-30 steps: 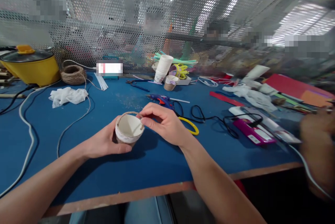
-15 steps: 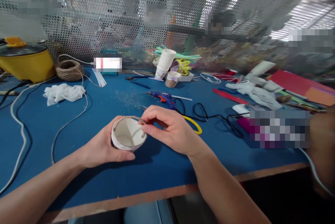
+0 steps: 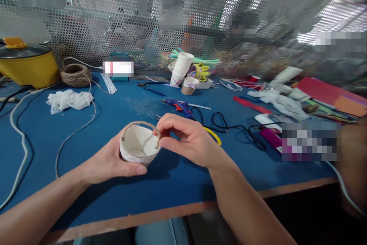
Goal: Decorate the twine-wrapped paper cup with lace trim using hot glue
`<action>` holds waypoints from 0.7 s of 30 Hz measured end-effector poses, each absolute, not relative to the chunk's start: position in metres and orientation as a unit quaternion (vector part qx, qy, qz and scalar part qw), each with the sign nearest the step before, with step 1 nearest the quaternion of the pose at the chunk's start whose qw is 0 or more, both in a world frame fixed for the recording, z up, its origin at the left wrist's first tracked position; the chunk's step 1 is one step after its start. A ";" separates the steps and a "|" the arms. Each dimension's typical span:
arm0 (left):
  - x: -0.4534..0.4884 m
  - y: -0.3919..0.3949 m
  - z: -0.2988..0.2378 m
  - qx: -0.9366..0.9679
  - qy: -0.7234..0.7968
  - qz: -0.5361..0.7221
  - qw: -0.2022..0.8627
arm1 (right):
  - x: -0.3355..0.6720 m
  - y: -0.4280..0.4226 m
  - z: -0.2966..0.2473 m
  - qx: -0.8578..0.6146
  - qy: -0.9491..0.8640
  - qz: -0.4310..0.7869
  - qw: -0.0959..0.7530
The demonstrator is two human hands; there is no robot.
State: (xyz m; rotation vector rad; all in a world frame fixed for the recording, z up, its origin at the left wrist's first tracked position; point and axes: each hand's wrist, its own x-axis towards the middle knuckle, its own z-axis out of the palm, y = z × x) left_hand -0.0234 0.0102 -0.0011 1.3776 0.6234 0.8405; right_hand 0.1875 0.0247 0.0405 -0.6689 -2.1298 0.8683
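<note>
A small white paper cup, cut low and wrapped on the outside, rests in my left hand, whose fingers curl round its underside and side. A jute twine handle arches over the cup's mouth. My right hand pinches the handle's right end against the cup's rim between thumb and forefinger. Both hands hover just above the blue table, near its front edge.
Behind the hands lie a blue glue gun, black cable and yellow-handled scissors. A twine ball, white cloth and yellow pot sit at the left. Stacked cups stand at the back. Another person's arm is at the right edge.
The twine handle now stands higher above the cup's rim. My hands and the cup have shifted slightly left and lower in view as my head moved.
</note>
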 end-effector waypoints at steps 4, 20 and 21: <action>-0.028 0.011 0.005 0.593 0.222 0.312 0.708 | 0.193 0.031 0.039 -0.224 -0.825 0.407 0.322; -0.029 0.009 0.004 0.578 0.172 0.301 0.739 | 0.181 0.024 0.041 -0.186 -0.812 0.488 0.259; -0.029 0.009 0.004 0.578 0.178 0.300 0.738 | 0.180 0.023 0.041 -0.190 -0.814 0.485 0.259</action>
